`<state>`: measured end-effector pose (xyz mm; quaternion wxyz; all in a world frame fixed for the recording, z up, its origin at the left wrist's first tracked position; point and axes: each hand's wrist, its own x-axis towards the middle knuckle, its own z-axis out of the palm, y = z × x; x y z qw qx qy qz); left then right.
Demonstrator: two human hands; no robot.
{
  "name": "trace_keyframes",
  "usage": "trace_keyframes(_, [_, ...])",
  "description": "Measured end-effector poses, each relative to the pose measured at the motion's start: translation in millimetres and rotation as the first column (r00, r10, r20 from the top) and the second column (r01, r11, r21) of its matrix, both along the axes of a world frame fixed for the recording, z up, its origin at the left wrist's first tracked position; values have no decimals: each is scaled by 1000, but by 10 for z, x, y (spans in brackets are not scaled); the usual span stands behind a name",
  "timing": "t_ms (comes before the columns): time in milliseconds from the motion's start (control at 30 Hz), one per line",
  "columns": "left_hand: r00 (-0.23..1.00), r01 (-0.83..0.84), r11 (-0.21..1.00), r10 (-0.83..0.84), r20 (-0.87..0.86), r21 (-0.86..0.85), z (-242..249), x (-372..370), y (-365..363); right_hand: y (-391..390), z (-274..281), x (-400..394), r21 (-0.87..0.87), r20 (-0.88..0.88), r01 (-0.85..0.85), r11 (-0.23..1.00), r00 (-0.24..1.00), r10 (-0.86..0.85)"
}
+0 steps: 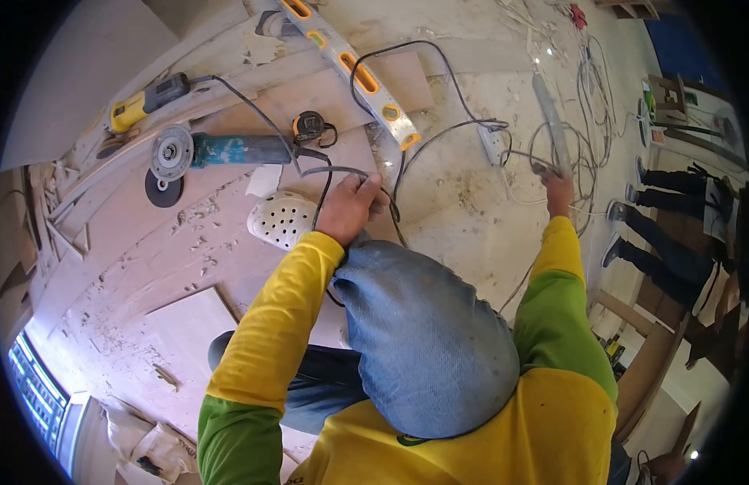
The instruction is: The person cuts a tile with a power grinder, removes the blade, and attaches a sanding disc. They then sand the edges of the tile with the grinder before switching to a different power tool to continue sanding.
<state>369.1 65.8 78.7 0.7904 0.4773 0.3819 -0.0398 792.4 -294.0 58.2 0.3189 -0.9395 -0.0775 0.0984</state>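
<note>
My left hand (348, 208) is closed on a dark power cable (330, 170), just above my bent knee. This cable runs toward the teal angle grinder (241, 149), which lies on a board with its metal disc facing up. Further right, my right hand (559, 194) reaches out and its fingers are closed on a dark cable (520, 155) near the white power strip (493, 144). Whether a plug is in those fingers I cannot make out. Loops of cable lie around my right hand. A white clog (281, 220) is on my foot beside my left hand.
A yellow power tool (148, 103), a tape measure (310, 127) and a long spirit level (354, 73) lie ahead. Near the grinder is a loose black disc (163, 188). Debris litters the boards. People's legs (661, 218) show at the right, by wooden furniture.
</note>
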Motion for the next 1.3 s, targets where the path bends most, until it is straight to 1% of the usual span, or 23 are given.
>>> trace_keyframes(33, [1000,0,1000,0,1,0,-33,-16,-25,198,-72,-12,262,-122,28,965,993,4])
trace_keyframes(100, [998,55,998,-55,-14,-3,-86,-58,-78,509,-188,-17,356,-235,28,934,970,60])
trace_keyframes(133, [998,56,998,-56,-15,-4,-76,-74,-100,652,-245,-53,355,-236,29,934,970,60])
trace_keyframes(200, [999,23,998,-22,24,-59,-31,-93,-126,852,-355,-89,446,-298,111,888,954,30])
trace_keyframes(233, [1000,21,998,-20,20,-61,-7,-111,-118,897,-383,-84,444,-302,112,889,953,31])
trace_keyframes(300, [991,105,993,-101,86,-45,75,-121,-70,917,-475,-29,341,-301,57,938,952,51])
trace_keyframes(400, [986,150,987,-144,89,-57,53,-138,-26,921,-481,-17,258,-303,30,966,952,52])
trace_keyframes(433, [986,146,988,-141,88,-58,39,-136,-21,929,-481,-26,258,-304,26,966,951,55])
trace_keyframes(500, [988,125,989,-117,96,-84,-12,-144,-43,977,-446,-103,358,-357,132,924,934,5])
trace_keyframes(533, [989,125,988,-116,96,-87,-35,-144,-59,1008,-441,-145,355,-358,132,925,934,4])
trace_keyframes(600, [988,91,989,-76,132,-117,-62,-138,-75,1028,-478,-166,386,-361,235,892,929,-88])
trace_keyframes(633, [989,89,989,-74,131,-119,-74,-146,-79,1030,-483,-174,384,-362,234,893,928,-87])
trace_keyframes(700, [988,119,989,-109,109,-88,-45,-141,-45,1049,-508,-168,389,-400,338,857,900,-174])
trace_keyframes(800, [988,129,986,-119,98,-102,-71,-139,-41,1095,-578,-189,358,-367,373,856,899,-239])
trace_keyframes(933, [978,181,979,-170,120,-96,-101,-140,-25,1170,-663,-129,379,-370,343,860,907,-198])
trace_keyframes(967, [975,185,980,-173,139,-77,-113,-142,-24,1193,-677,-109,194,-260,171,966,959,-118])
trace_keyframes(1000, [972,186,981,-175,157,-58,-122,-146,-23,1210,-689,-98,-20,-168,2,1000,986,-5])
trace_keyframes(1033, [973,182,982,-171,154,-56,-130,-146,-20,1226,-705,-98,-18,-170,-2,1000,985,-1])
trace_keyframes(1067, [974,187,980,-176,141,-66,-127,-148,-17,1266,-688,-133,-260,23,-142,955,988,153])
trace_keyframes(1100, [975,192,978,-181,127,-76,-124,-150,-11,1311,-664,-154,-504,171,-215,837,925,340])
trace_keyframes(1133, [976,189,979,-179,125,-75,-123,-149,-6,1352,-623,-153,-502,169,-218,837,924,343])
trace_keyframes(1200, [973,189,980,-178,150,-63,-136,-135,-7,1388,-576,-105,-558,135,-294,776,891,434])
trace_keyframes(1300, [965,221,973,-208,159,-64,-141,-89,16,1438,-559,-122,-592,133,-312,743,871,472])
